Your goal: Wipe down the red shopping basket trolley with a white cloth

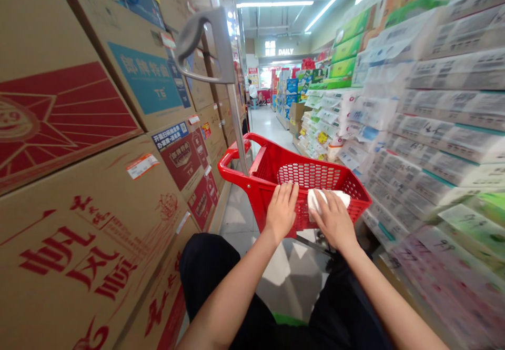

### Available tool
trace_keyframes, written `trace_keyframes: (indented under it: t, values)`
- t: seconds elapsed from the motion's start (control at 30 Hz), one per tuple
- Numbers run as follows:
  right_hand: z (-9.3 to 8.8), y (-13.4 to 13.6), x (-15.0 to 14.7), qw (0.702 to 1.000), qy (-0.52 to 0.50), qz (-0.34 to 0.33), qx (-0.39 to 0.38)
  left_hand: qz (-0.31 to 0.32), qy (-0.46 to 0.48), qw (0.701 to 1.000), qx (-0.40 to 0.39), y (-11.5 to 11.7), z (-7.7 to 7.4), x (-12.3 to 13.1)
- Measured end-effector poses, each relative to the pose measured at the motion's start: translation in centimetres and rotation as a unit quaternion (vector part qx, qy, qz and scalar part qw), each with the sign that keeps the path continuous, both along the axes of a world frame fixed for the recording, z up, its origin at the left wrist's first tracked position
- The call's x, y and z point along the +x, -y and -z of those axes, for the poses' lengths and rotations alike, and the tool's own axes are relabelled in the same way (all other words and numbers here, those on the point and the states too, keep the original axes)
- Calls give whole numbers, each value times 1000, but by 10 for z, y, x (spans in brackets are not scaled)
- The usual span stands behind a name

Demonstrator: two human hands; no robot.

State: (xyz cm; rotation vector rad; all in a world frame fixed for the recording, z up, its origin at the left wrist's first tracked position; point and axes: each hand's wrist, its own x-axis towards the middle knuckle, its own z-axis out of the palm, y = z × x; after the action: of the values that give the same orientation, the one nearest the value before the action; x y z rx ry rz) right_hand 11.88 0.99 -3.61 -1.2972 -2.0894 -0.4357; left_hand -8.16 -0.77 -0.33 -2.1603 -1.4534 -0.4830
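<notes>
A red plastic shopping cart basket (272,155) with perforated walls stands in front of me, tilted in view. My left hand (281,209) rests on its near side, fingers curled over the rim; the thumb is hidden. My right hand (334,217) presses a white cloth (342,197) against the near wall and rim, further right. The cloth lies under its fingers, and part of it sticks out to the right. A grey handle (221,45) on a metal pole rises at the cart's left end.
Stacked cardboard boxes (94,181) wall off the left side. Piles of packaged tissue paper (445,108), blurred, line the right. The aisle floor (265,121) runs on behind the cart, where a person (252,91) is visible far off. My knees are on both sides below.
</notes>
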Motion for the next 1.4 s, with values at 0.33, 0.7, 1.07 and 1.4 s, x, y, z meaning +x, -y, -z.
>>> trace_keyframes:
  t: [0.33,0.7,1.07,1.4]
  values:
    - [-8,1,-45,999,26,-44,1,26,13,999,23,-3,3,1]
    - [5,-9,23,1000,0,21,4,-11,47,999,-5,3,-13,-21]
    - [-16,4,-73,997,-30,-71,-2,-54,23,998,3,5,-21,-18]
    - [-14,-5,-35,999,-30,-20,10,-30,14,999,5,1,-14,-20]
